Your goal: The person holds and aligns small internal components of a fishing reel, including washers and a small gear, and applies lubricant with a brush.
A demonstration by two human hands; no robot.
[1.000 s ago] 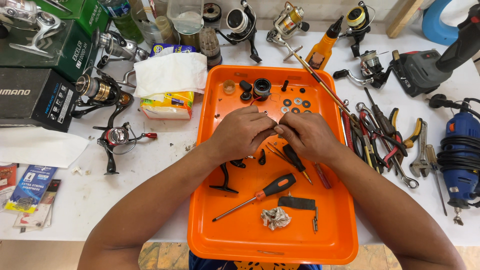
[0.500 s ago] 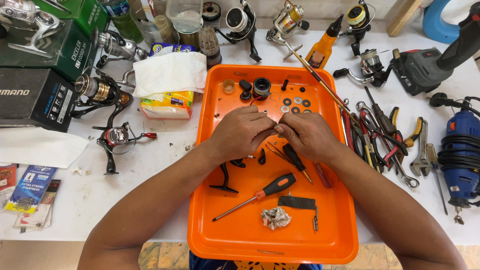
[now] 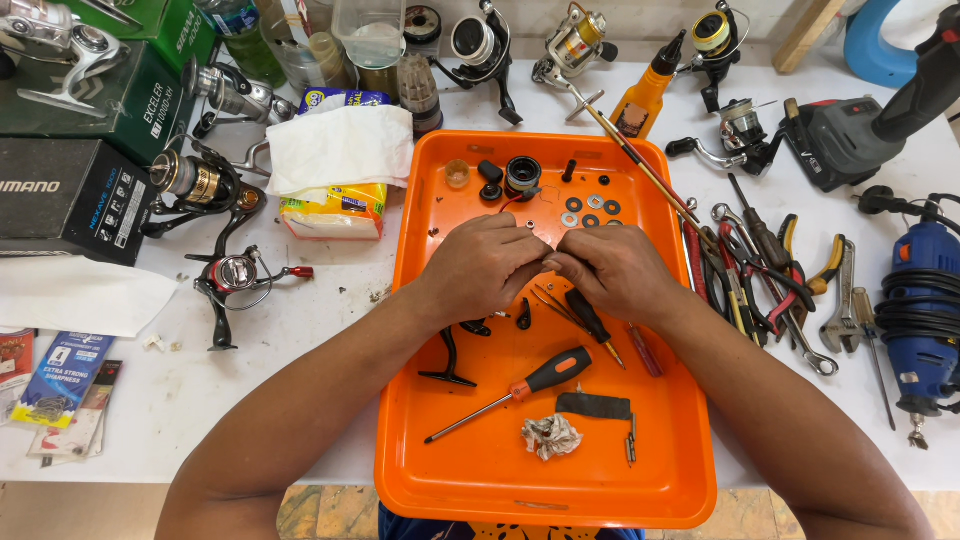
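My left hand [image 3: 483,266] and right hand [image 3: 612,270] meet fingertip to fingertip over the orange tray [image 3: 420,400], each grip pinched narrow on one small part [image 3: 546,262], mostly hidden between them. Just beyond my grips lie five washers [image 3: 590,212] and one black spool [image 3: 522,174]. Just below them lie two screwdrivers, one red-handled [image 3: 545,374], one black [image 3: 588,316]. One crumpled wad [image 3: 550,436] lies nearer me. Nothing has moved since a second ago.

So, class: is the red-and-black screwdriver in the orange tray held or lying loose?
Lying loose: the screwdriver rests flat on the tray, below both hands.
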